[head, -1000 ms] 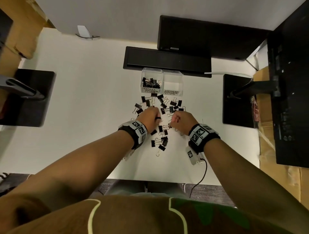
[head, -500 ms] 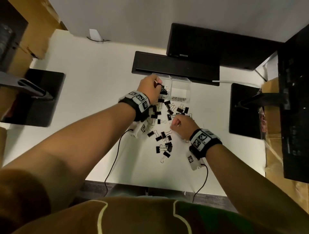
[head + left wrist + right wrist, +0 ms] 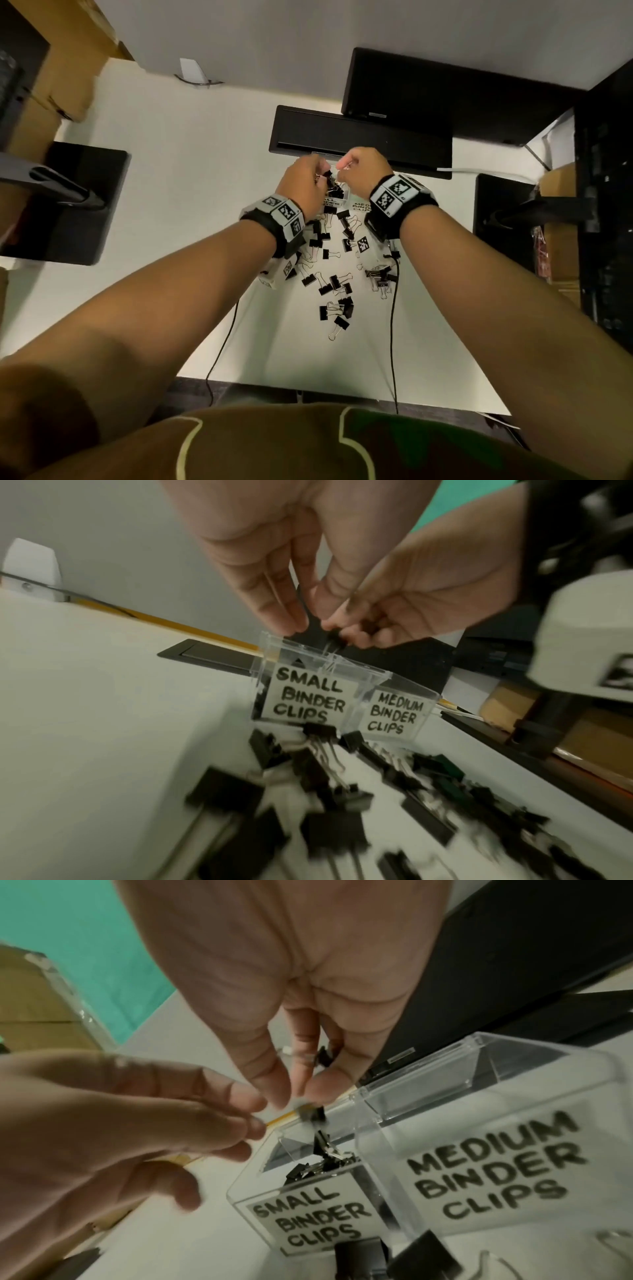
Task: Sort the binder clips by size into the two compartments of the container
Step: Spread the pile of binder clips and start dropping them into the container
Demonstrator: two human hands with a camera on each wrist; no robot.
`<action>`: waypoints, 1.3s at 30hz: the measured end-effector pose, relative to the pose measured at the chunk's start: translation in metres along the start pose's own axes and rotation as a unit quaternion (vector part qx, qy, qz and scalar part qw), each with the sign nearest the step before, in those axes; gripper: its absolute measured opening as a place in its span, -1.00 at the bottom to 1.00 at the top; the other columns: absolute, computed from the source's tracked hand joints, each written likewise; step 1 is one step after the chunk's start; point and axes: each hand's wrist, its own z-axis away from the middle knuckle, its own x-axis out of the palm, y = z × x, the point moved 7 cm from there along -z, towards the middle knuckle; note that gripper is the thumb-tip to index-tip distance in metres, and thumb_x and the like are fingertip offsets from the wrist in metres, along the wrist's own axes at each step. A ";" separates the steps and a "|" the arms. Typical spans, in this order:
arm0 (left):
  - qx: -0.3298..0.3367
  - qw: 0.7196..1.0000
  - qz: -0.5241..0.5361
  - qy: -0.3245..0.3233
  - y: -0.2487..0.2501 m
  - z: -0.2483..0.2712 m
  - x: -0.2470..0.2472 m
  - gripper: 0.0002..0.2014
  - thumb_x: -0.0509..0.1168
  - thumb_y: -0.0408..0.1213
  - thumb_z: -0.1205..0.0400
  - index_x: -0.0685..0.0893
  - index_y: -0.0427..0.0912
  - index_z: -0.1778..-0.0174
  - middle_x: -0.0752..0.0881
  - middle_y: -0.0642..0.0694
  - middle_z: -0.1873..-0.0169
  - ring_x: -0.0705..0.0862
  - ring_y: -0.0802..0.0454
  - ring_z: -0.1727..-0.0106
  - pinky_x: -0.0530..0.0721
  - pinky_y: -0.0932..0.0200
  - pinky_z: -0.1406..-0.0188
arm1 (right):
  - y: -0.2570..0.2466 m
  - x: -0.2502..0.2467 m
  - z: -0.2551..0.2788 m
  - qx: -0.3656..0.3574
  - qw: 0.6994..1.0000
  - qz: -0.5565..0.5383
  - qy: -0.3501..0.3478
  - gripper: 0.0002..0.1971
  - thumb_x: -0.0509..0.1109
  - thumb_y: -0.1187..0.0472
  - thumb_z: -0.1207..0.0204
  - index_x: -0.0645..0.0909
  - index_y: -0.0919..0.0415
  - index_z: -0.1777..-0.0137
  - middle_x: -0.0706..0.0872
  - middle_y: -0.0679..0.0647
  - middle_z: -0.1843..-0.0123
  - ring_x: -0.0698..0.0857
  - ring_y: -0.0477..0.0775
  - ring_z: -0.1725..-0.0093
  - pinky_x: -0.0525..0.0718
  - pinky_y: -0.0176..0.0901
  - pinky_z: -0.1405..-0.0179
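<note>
A clear two-compartment container (image 3: 334, 202) stands behind a pile of black binder clips (image 3: 334, 284). Its left box is labelled SMALL BINDER CLIPS (image 3: 308, 696) and holds several small clips (image 3: 308, 1169). The box labelled MEDIUM BINDER CLIPS (image 3: 496, 1164) looks empty. Both hands hover over the small box. My right hand (image 3: 301, 1093) pinches a small black clip (image 3: 311, 1114) just above its rim, and another dark clip shows deeper in the palm. My left hand (image 3: 298, 615) points its straight fingers down beside that clip, with nothing between them.
A long black bar (image 3: 359, 140) and a monitor base (image 3: 445, 92) lie right behind the container. Black stand bases sit at the left (image 3: 68, 205) and right (image 3: 500, 212). Two wrist cables (image 3: 393, 325) trail across the white table to its front edge.
Both hands rose from the clip pile to the container. The left hand reached the small box first; the right hand followed with a small clip.
</note>
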 end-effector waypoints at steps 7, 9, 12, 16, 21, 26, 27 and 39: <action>0.026 0.994 -0.050 -0.098 -0.021 0.058 0.030 -0.88 0.23 -0.43 -0.58 0.64 -0.16 0.10 0.61 -0.03 0.12 0.62 0.02 0.09 0.68 0.08 0.00 | 0.000 0.001 0.011 -0.032 0.999 0.010 0.031 -0.80 0.34 0.31 -0.47 0.67 0.20 -0.07 0.72 0.10 -0.05 0.61 -0.04 0.05 0.59 -0.20 0.06; 0.053 0.982 -0.108 -0.147 -0.028 0.069 0.049 -0.85 0.23 -0.40 -0.59 0.65 -0.14 -0.01 0.61 -0.08 0.00 0.60 -0.04 -0.09 0.63 0.08 -0.05 | 0.012 0.002 0.024 -0.017 0.999 0.002 0.040 -0.82 0.22 0.35 -0.51 0.68 0.26 0.14 0.74 0.15 0.06 0.67 0.03 0.12 0.70 -0.11 0.11; 0.096 0.964 -0.156 -0.190 -0.034 0.077 0.069 -0.76 0.21 -0.37 -0.61 0.65 -0.17 -0.17 0.60 -0.14 -0.11 0.59 -0.11 -0.17 0.61 0.06 -0.07 | 0.033 0.021 0.044 -0.004 0.999 0.045 -0.008 -0.70 0.12 0.33 -0.55 0.59 0.29 0.37 0.74 0.20 0.16 0.73 0.16 0.16 0.75 -0.08 0.22; 0.117 0.947 -0.201 -0.221 -0.040 0.081 0.080 -0.72 0.23 -0.39 -0.60 0.62 -0.26 -0.23 0.58 -0.22 -0.13 0.58 -0.17 -0.15 0.63 0.01 -0.11 | 0.064 0.050 0.070 0.034 0.995 0.080 -0.058 -0.80 0.25 0.35 -0.52 0.72 0.29 0.04 0.73 0.14 -0.02 0.67 0.11 0.02 0.57 -0.19 0.07; 0.105 0.951 -0.198 -0.213 -0.044 0.083 0.078 -0.71 0.26 -0.36 -0.60 0.58 -0.24 -0.25 0.58 -0.20 -0.16 0.56 -0.14 -0.21 0.64 0.01 -0.10 | 0.076 0.059 0.086 0.029 0.996 0.056 -0.057 -0.88 0.36 0.37 -0.45 0.67 0.24 0.05 0.63 0.09 0.07 0.64 0.12 0.03 0.62 -0.07 0.02; 0.048 0.971 -0.142 -0.188 -0.049 0.085 0.068 -0.67 0.25 -0.24 -0.60 0.57 -0.18 -0.28 0.53 -0.16 -0.17 0.61 -0.10 -0.11 0.64 0.05 -0.09 | 0.074 0.051 0.078 0.038 0.999 0.016 -0.003 -0.80 0.41 0.29 -0.46 0.61 0.24 -0.07 0.57 0.04 0.04 0.58 0.03 0.06 0.65 -0.02 -0.07; 0.029 0.975 -0.125 -0.180 -0.050 0.085 0.064 -0.67 0.24 -0.23 -0.60 0.58 -0.19 -0.28 0.52 -0.16 -0.17 0.60 -0.09 -0.09 0.62 0.09 -0.09 | 0.071 0.052 0.076 0.038 0.999 0.018 -0.001 -0.76 0.41 0.26 -0.48 0.60 0.24 -0.13 0.59 0.08 -0.02 0.60 0.05 0.02 0.65 0.00 -0.12; -0.109 0.990 -0.019 -0.085 -0.069 0.094 0.021 -0.85 0.02 -0.39 -0.68 0.42 -0.23 0.19 0.48 -0.02 0.36 0.45 0.03 0.32 0.36 0.18 0.23 | 0.061 0.063 0.076 0.027 0.999 0.037 -0.004 -0.85 0.30 0.28 -0.53 0.59 0.32 -0.04 0.66 0.17 0.05 0.64 0.16 0.03 0.63 -0.06 0.03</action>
